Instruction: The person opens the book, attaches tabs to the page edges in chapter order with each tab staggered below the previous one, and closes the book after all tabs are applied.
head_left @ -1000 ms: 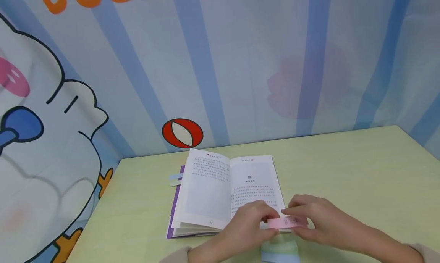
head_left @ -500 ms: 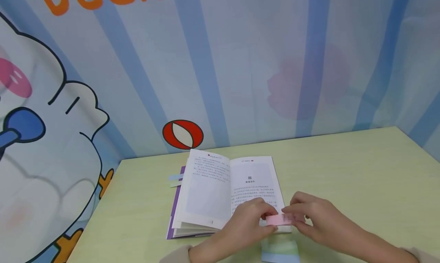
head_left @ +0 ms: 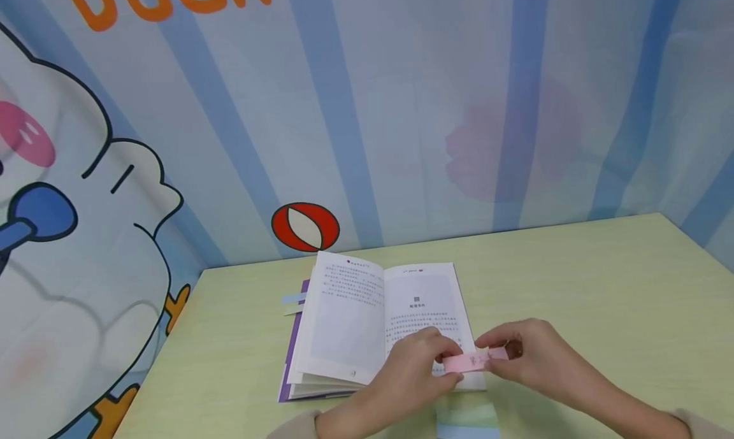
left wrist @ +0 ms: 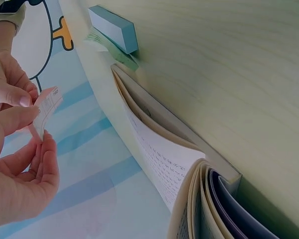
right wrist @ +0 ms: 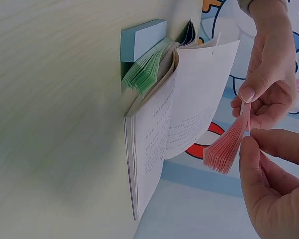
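Note:
Over the lower right page of an open book (head_left: 421,286), my left hand (head_left: 410,366) pinches one end of a pink pad of sticky notes (head_left: 459,362). Dark handwriting marks its upper face. My right hand (head_left: 541,362) pinches at the pad's other end between thumb and forefinger. Seen from the right wrist, the pink sheets (right wrist: 224,152) spread like a fan below the left hand's thumb (right wrist: 253,87), and the right fingertips (right wrist: 251,142) meet at a thin edge beside them. The left wrist view shows the pad (left wrist: 46,109) between both hands, well off the table.
A green fanned pad (right wrist: 144,69) and a light blue block (right wrist: 144,41) lie at the book's near edge. Blue and pale tabs (head_left: 294,297) stick out from the book's left side. Behind the pale table (head_left: 602,280) stands a striped cartoon backdrop (head_left: 413,107).
My right hand has shifted slightly upward and its grip on the pink pad has changed. The handwriting blurred half a second ago and shows more clearly now. The left hand stays nearly in place.

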A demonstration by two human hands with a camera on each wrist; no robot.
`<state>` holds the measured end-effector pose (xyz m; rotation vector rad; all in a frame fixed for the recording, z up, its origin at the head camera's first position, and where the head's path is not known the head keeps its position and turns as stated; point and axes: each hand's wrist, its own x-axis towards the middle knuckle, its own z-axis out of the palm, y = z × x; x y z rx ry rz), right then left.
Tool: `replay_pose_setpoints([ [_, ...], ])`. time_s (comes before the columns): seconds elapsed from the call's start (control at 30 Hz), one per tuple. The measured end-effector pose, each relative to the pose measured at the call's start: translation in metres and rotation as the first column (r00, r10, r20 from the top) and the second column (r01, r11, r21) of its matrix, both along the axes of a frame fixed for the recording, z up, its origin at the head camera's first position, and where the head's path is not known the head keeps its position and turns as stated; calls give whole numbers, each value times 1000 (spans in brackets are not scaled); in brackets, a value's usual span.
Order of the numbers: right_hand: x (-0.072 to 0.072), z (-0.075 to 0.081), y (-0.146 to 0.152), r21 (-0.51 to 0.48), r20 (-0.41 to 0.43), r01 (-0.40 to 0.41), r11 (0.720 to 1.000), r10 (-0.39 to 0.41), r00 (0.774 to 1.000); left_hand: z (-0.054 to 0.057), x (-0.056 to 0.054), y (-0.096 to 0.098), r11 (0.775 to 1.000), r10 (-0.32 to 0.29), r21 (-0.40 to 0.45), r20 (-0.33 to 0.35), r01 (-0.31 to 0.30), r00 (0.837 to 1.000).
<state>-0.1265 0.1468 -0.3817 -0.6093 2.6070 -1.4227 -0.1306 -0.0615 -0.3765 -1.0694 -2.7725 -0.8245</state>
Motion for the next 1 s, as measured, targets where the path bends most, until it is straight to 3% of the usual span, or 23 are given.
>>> replay_pose_setpoints([
  [0.23, 2, 1, 0, -16, 45, -17, 1000, 18, 999, -1, 1, -1, 1000, 3, -2, 27, -3, 1000],
  [0.47, 4, 2, 1, -53, 30, -62, 997, 64, 998, -5, 3, -3, 1000, -22, 8, -46, 22, 999],
  [0.67, 6, 3, 2, -79, 20, -86, 993, 88, 996, -5, 5, -4, 1000, -25, 2, -54, 25, 998],
  [1.0, 4, 12, 8, -151, 164, -53, 987, 78, 983, -7, 7, -9, 999, -31, 22, -24, 31, 999],
])
